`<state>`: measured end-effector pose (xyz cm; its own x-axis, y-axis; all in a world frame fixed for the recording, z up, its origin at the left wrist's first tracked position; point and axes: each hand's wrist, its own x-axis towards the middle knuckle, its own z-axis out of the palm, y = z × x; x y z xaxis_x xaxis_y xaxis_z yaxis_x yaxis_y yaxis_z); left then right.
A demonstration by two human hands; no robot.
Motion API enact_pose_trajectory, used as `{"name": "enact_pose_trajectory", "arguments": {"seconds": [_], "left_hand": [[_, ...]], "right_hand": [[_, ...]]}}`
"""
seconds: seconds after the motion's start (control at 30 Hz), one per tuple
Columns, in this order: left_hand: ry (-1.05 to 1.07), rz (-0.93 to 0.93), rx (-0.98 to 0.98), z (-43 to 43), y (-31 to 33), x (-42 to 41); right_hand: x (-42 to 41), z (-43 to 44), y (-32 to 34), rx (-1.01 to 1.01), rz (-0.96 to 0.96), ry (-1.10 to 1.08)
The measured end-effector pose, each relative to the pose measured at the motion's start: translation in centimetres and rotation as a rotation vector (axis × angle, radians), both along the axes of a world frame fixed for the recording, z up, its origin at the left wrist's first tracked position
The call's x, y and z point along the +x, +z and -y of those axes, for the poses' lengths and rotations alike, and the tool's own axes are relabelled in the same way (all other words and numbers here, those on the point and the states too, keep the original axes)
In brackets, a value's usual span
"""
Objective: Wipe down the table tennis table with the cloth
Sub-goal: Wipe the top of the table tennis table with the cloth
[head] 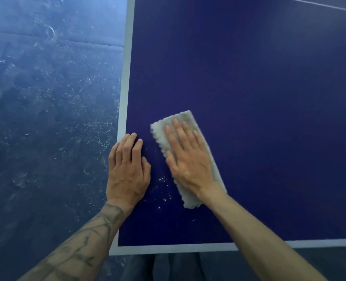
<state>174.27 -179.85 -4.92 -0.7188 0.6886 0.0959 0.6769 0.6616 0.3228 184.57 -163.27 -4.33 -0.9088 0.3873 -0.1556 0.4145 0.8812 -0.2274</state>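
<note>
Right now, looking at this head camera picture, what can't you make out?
Head view: the table under the cloth and right hand is covered, so dirt there is unseen.
Head view: the left hand hides the surface beneath it.
Head view: the table's far end and right side are cut off by the frame.
Head view: the white specks are too small to identify.
</note>
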Motion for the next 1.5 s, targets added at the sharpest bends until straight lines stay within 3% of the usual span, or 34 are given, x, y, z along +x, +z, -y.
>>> {"name": "enact_pose_trajectory", "arguments": {"seconds": [0.1, 0.2, 0.33, 0.47, 0.67, 0.93, 1.13, 1.33, 1.4, 1.5], "left_hand": [[-0.001, 0.013, -0.011, 0.0, 0.0, 0.1], [-0.005, 0.014, -0.006, 0.1, -0.1, 0.0], [-0.012, 0.015, 0.013, 0.1, 0.0, 0.0], [-0.011, 0.015, 0.01, 0.1, 0.0, 0.1], [-0.01, 0.018, -0.008, 0.1, 0.1, 0.1], [-0.017, 0.007, 0.001, 0.0, -0.1, 0.0], [0.006, -0.004, 0.041, 0.0, 0.1, 0.2], [0.149, 0.097, 0.128, 2.4, 1.0, 1.4], [0.127, 0.095, 0.103, 3.6, 1.5, 2.3], [0.111, 0.08, 0.071, 4.8, 1.6, 3.3]], "right_hand": [[3.7, -2.6, 0.5, 0.021, 0.059, -0.203], [6.1, 0.3, 0.7, 0.037, 0.061, -0.42], [4.2, 7.8, -0.3, -0.002, -0.012, -0.38], [4.2, 7.8, -0.3, 0.006, -0.027, -0.296], [8.7, 11.1, 0.2, 0.037, 0.041, -0.504], [-2.1, 2.8, -0.1, 0.066, -0.03, -0.417], [-11.7, -2.1, 0.1, 0.055, -0.062, -0.089], [-7.0, 0.1, 0.7, 0.043, -0.049, 0.465], [-7.5, -1.9, 1.3, 0.049, -0.033, 0.477], [-11.7, -3.3, 1.6, 0.107, -0.014, 0.321]]}}
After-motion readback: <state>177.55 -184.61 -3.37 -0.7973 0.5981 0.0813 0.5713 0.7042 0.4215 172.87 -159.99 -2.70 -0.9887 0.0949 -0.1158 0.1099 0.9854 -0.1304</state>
